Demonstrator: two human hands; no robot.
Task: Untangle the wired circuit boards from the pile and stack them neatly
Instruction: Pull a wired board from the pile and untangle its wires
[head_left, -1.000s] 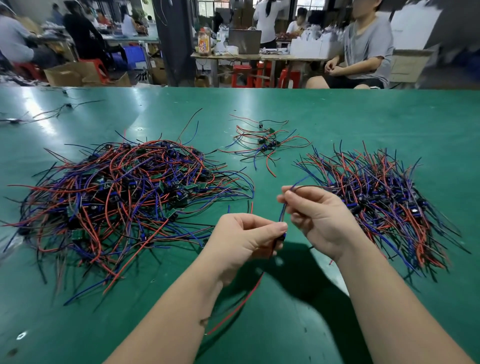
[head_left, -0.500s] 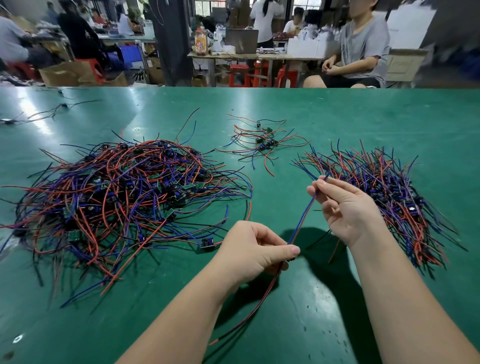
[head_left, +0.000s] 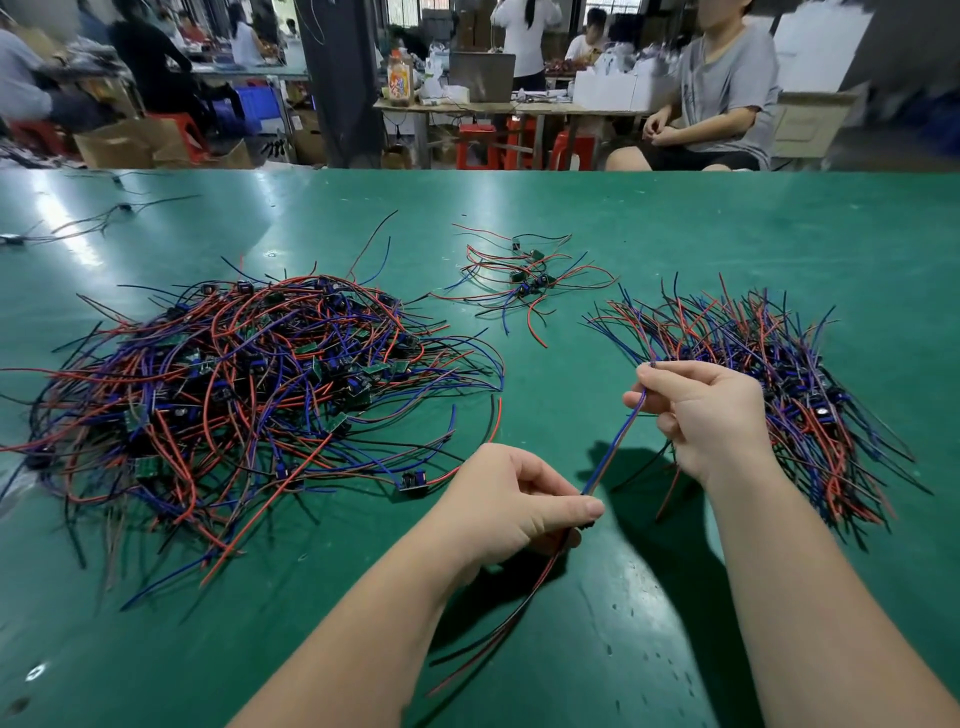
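**Hands pinching one wired board above the surface's near middle**

The left hand (head_left: 511, 499) is curled, with a small dark board (head_left: 586, 526) pinched between thumb and fingers and mostly hidden by them. Blue wires (head_left: 615, 447) are stretched taut from it up to the right hand (head_left: 711, 415), where their ends are pinched between thumb and forefinger. Red and black wires (head_left: 498, 639) are trailed from the left hand toward the near edge. A large tangled pile (head_left: 234, 395) is spread toward the left edge of the green surface (head_left: 675, 234). A combed stack (head_left: 810, 374) is laid toward the right edge, just behind the right hand. A small cluster (head_left: 524, 280) is set between them, nearer the far edge.
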